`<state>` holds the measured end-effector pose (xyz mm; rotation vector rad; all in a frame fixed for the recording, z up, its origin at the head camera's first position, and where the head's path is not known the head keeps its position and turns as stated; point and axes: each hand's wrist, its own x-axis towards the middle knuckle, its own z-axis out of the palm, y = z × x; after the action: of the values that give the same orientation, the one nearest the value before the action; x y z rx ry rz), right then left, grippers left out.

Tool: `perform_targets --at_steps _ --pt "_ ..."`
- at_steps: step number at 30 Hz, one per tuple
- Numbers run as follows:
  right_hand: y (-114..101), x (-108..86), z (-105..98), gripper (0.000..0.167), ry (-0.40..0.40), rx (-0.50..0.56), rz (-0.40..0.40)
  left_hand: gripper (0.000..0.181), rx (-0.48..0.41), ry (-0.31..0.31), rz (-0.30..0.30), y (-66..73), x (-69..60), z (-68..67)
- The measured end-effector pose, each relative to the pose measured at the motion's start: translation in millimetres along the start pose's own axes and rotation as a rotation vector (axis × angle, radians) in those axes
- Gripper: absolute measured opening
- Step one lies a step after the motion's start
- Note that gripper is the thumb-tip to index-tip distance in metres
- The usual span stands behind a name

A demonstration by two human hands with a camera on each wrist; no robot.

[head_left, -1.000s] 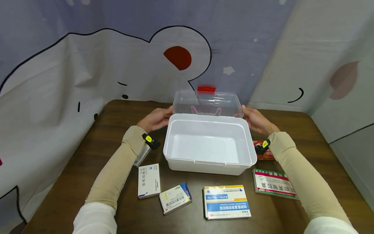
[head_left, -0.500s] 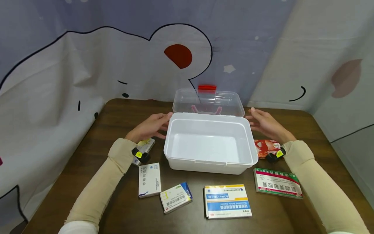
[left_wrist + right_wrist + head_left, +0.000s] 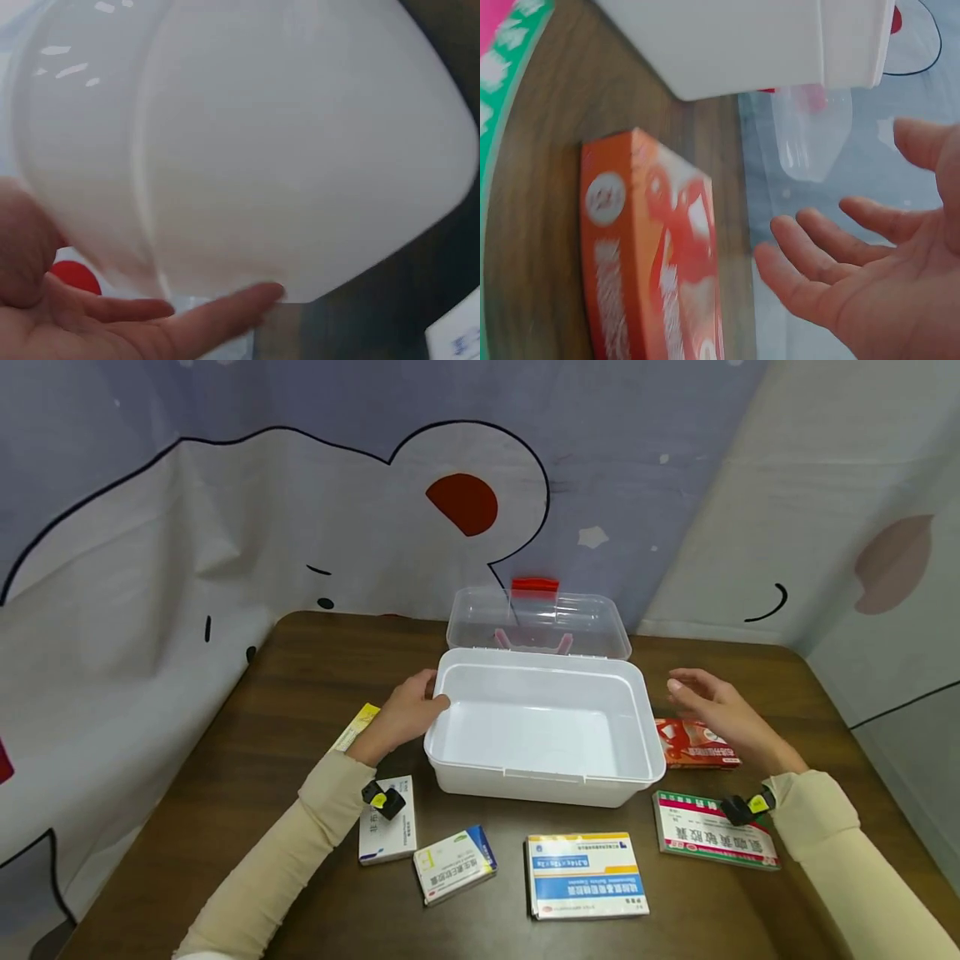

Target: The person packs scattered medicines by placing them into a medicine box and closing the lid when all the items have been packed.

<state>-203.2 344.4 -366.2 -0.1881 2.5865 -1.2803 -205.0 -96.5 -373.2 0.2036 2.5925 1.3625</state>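
Note:
A white plastic storage box [image 3: 480,782] stands in the middle of the table, its clear lid [image 3: 585,618] with a red latch folded back behind it. My left hand [image 3: 408,712] holds the box's left rim, thumb over the edge and fingers outside. In the left wrist view those fingers [image 3: 225,315] lie against the outer wall. Spread and relaxed, my right hand [image 3: 716,714] hovers to the right of the storage box, apart from it, with nothing in it. Just below that hand lies a red-orange medicine box [image 3: 693,747], also close by in the right wrist view.
Several medicine boxes lie around: a green-and-white one [image 3: 712,843] at right, a blue-and-yellow one [image 3: 585,877] in front, a vitamin E box [image 3: 453,870], a white one [image 3: 390,843], and a yellow-edged one [image 3: 354,728] partly behind my left arm. A printed curtain [image 3: 337,527] hangs behind the table.
Both hands have left the lid's sides. My left hand moved down onto the storage box's left rim; my right hand moved right and toward me. The lid stays folded back.

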Motion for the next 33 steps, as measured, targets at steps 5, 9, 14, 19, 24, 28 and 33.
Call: perform_targets --at_steps 5,9,14,19,24,28,33 --pt "7.1 -16.5 -0.6 0.069 0.004 -0.226 -0.068 0.046 0.006 0.079 -0.008 -2.6 -2.2 5.9" --pt "13.3 -22.8 2.9 0.080 -0.022 -0.371 -0.104 0.045 0.007 0.102 -0.019 -4.4 -4.3 5.4" --pt "21.0 -28.4 6.2 0.089 -0.022 -0.449 -0.114 0.043 0.019 0.099 0.013 -1.4 -3.1 6.0" --pt "27.3 -28.4 4.5 0.093 -0.040 -0.516 -0.136 0.043 0.010 0.107 0.016 -0.8 -1.0 7.8" --pt "34.5 -25.5 3.3 0.094 -0.096 -0.564 -0.158 0.043 -0.002 0.107 0.002 -0.9 0.4 9.8" --pt "38.2 -24.4 2.4 0.091 -0.138 -0.609 -0.119 0.044 -0.010 0.107 -0.016 0.3 0.7 12.3" --pt "40.5 -21.6 -0.7 0.086 -0.129 -0.685 -0.118 0.045 -0.022 0.112 -0.031 1.3 1.5 15.3"
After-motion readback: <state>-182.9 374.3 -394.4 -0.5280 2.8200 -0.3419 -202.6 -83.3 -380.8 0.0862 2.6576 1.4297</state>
